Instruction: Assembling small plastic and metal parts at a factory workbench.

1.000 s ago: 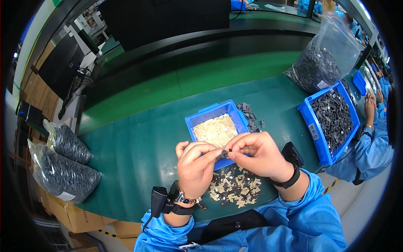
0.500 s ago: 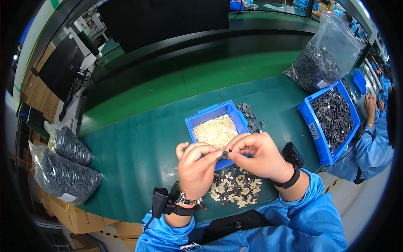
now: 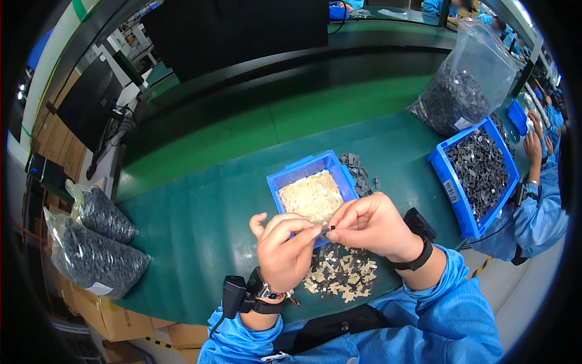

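Observation:
In front of the blue bin, my left hand (image 3: 282, 250) pinches a small dark grey flat piece (image 3: 325, 232) between thumb and forefinger. My right hand (image 3: 374, 228) is closed in a pinch at the same spot, on a tiny black piece (image 3: 332, 227). Whether the two pieces are joined is too small to tell. Cream-coloured flat pieces (image 3: 310, 195) fill much of the blue bin (image 3: 290, 165) just beyond my fingers. Below my hands lies a loose pile of mixed cream and black small pieces (image 3: 342, 273).
Dark pieces (image 3: 359, 176) lie right of the bin. Farther right are a blue crate (image 3: 447, 189) of black pieces and a large clear bag (image 3: 461, 91). Two filled bags (image 3: 100, 261) stand at the left. A co-worker's arm (image 3: 533, 164) is at the right edge.
My hands stay together in a pinch, with fingers slightly shifted around the small pieces. The co-worker's hands at the right have moved farther away along the table.

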The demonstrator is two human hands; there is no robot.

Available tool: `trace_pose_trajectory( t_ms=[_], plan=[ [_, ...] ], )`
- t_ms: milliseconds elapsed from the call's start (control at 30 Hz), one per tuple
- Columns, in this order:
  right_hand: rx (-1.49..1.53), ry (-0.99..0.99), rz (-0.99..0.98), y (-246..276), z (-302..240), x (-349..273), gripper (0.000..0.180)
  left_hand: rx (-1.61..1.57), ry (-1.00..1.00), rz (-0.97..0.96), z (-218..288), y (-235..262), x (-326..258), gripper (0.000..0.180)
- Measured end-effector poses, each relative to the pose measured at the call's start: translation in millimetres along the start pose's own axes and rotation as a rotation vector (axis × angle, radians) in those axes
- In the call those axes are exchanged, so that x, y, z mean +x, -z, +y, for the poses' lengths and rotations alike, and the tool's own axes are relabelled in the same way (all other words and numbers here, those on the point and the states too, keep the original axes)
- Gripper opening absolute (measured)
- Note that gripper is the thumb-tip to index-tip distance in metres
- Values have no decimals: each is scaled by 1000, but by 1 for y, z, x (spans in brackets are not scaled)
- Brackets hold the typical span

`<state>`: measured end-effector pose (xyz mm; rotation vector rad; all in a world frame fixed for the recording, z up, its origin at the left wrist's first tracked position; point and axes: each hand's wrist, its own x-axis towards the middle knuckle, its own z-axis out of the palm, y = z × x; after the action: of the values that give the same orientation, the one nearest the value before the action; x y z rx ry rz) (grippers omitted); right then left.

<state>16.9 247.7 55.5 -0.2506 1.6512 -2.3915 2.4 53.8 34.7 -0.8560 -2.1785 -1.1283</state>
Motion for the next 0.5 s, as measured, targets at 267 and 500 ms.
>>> trace_pose_trajectory(
  t_ms=[267, 500],
  plan=[
    [476, -137, -149, -6, 6, -5, 14, -41, -10, 39, 12, 0, 2, 24],
    [-726, 622, -54, -11, 0, -7, 13, -47, 38, 21, 9, 3, -2, 21]
  ],
)
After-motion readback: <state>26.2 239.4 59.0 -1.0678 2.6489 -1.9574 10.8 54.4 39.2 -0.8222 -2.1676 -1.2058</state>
